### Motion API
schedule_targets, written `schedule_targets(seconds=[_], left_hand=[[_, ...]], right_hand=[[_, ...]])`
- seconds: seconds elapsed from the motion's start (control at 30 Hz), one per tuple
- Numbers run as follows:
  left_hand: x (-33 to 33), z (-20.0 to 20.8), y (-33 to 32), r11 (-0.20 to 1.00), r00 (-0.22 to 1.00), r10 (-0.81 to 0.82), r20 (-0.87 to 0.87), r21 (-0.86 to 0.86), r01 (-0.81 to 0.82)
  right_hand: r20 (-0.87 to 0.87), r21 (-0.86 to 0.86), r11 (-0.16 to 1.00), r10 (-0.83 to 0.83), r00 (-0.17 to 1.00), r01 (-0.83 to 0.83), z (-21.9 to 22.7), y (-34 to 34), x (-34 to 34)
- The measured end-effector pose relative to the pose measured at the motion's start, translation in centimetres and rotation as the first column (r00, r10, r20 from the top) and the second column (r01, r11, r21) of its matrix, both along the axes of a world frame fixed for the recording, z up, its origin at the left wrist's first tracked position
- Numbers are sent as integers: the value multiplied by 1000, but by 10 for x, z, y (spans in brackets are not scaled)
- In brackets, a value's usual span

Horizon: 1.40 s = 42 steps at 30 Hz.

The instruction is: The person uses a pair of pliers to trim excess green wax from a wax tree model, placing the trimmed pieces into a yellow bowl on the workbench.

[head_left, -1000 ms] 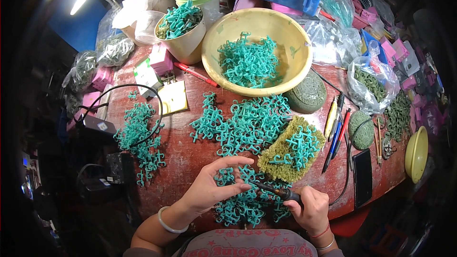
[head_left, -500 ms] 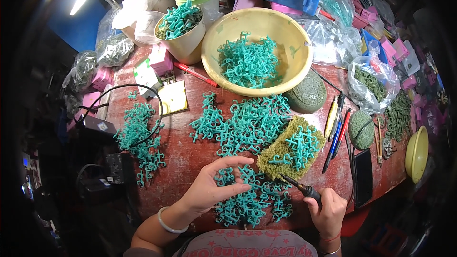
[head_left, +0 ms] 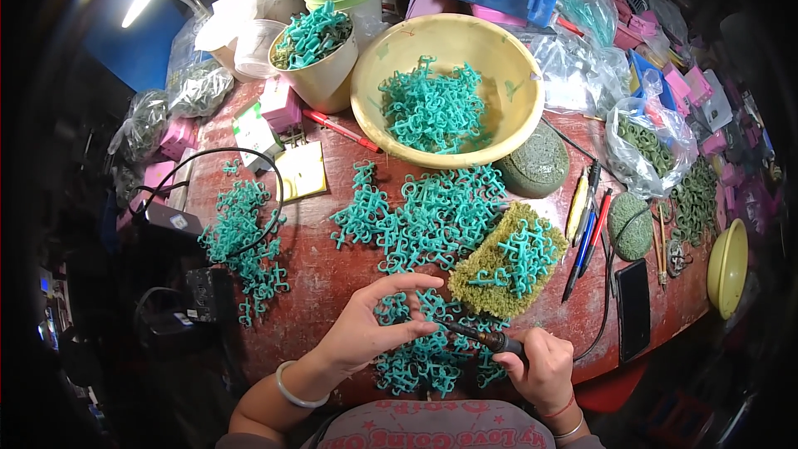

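My right hand (head_left: 544,370) grips the dark handle of a soldering iron (head_left: 496,340), its thin tip pointing left to the fingers of my left hand (head_left: 366,324). The left thumb and fingers curve toward each other over a heap of small teal hooked pieces (head_left: 420,366); whatever they pinch cannot be told from the teal behind. Just beyond the iron lies a fuzzy olive-green pad (head_left: 486,295), carrying a cluster of similar teal pieces (head_left: 528,258). A wider spread of them (head_left: 440,212) covers the table behind my left hand.
A large cream basin (head_left: 366,108) holding more teal pieces stands at the back. Beside it are a filled cup (head_left: 328,83) and a green rounded block (head_left: 536,162). Pens (head_left: 592,237) and a black phone (head_left: 634,309) lie right. A black cable (head_left: 281,187) loops over the left heap.
My right hand has moved left, carrying the soldering iron from the pad's near edge to my left fingertips. The left hand looks unmoved.
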<state>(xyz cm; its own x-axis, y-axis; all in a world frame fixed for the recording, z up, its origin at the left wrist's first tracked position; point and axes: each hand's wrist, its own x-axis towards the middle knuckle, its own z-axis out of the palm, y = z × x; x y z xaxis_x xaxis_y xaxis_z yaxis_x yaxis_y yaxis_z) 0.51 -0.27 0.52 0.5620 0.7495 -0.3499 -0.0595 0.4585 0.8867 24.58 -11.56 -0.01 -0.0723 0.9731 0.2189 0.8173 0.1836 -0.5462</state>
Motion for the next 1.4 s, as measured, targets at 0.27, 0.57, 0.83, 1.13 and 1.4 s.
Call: schedule_targets(seconds=[0.27, 0.57, 0.83, 1.13, 1.4], left_hand=[[0, 1, 0, 1000, 1000, -5, -2, 22, 5], [1, 2, -1, 1000, 999, 13, 49, -15, -12], [0, 0, 0, 1000, 1000, -5, -11, 30, 6], [-1, 1, 0, 1000, 1000, -7, 13, -1, 7], [0, -4, 0, 1000, 1000, -3, 29, -6, 3]], right_hand=[[13, -8, 1000, 4, 1000, -4, 0, 1, 0], [4, -13, 1000, 10, 1000, -10, 0, 2, -1], [-46, 1, 1000, -6, 999, 6, -1, 2, 0], [2, -16, 1000, 4, 1000, -4, -3, 0, 1], [-35, -1, 1000, -19, 999, 19, -2, 1, 0]])
